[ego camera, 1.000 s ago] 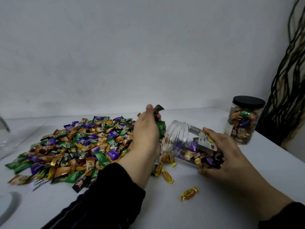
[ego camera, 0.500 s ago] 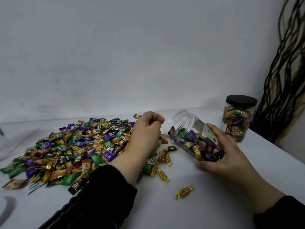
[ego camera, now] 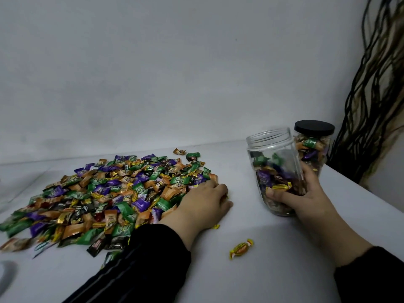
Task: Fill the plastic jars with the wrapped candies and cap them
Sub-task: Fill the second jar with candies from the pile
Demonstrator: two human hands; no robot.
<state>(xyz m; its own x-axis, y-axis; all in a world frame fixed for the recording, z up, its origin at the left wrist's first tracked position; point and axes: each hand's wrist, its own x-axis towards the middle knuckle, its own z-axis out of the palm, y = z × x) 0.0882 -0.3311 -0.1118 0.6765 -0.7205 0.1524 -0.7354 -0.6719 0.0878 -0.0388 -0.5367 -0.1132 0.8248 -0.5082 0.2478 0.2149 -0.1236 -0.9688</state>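
Note:
A wide pile of wrapped candies (ego camera: 122, 193) in green, purple, orange and gold covers the left half of the white table (ego camera: 273, 270). My left hand (ego camera: 203, 204) lies palm down on the pile's right edge, its fingers curled over a few candies. My right hand (ego camera: 306, 193) grips a clear open plastic jar (ego camera: 273, 158), which stands upright on the table and is roughly half full of candies. Behind it stands a full jar with a black cap (ego camera: 314, 145). One yellow candy (ego camera: 241, 248) lies alone between my forearms.
Two stray candies (ego camera: 185, 154) sit behind the pile near the wall. Dark hanging strands (ego camera: 376, 106) fill the right edge beyond the table corner. A grey curved object (ego camera: 6, 274) shows at the lower left edge.
My right hand has turned the tilted jar upright and moved it right, next to the capped jar. My left hand has dropped from the jar's mouth onto the pile's edge.

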